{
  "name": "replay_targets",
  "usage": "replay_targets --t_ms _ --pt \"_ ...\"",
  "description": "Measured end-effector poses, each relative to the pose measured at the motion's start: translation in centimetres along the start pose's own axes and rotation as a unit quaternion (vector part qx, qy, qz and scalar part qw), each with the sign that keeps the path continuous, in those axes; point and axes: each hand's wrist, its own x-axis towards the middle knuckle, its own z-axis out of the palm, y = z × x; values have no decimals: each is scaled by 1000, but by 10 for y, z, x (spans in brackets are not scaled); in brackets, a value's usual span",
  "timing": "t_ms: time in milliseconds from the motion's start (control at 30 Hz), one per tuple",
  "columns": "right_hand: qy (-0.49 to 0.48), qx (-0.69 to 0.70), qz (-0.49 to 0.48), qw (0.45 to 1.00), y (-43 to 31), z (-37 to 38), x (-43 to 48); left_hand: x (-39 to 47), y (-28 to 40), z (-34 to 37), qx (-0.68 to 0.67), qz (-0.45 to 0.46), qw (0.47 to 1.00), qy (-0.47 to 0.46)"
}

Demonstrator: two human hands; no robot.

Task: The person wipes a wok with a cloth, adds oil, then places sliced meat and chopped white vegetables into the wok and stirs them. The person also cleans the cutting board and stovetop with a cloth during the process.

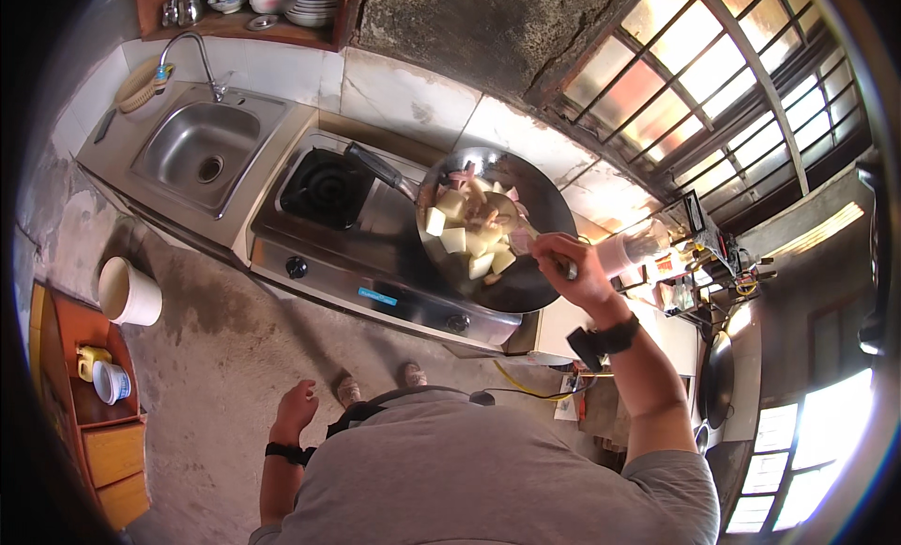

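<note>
My right hand (574, 269) grips the handle of a metal cooking utensil, a ladle or spatula (501, 211), whose head is among the food in a dark wok (552, 204). Pale, chunky vegetable pieces (455, 240) and pinkish strips that look like meat (461, 178) lie in the wok. It rests over the right side of a two-burner gas stove (331, 253), its long handle (376, 168) pointing toward the left burner (331, 186). Low at my side hangs my left hand (295, 410), holding nothing, fingers loosely bent and apart.
Left of the stove is a steel sink (204, 147) with a curved faucet (200, 49). A white bucket (130, 292) stands on the floor near an orange cabinet (105, 404). Bottles and racks (676, 263) crowd the counter at right. A barred window (704, 88) is behind the wok.
</note>
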Motion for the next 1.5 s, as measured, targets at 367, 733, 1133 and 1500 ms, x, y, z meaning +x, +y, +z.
replay_targets --t_ms 367,733,1133,1500 --pt "198 156 331 910 91 -60 -19 -7 10 -7 55 -12 998 -17" --pt "103 367 199 903 132 -28 30 -31 10 -6 80 -19 996 -41" --pt "-143 -137 -118 973 5 -17 -28 -10 -7 -3 80 27 994 -65" --pt "-80 -136 -98 983 -95 -18 -52 27 -12 -29 103 46 992 -55"
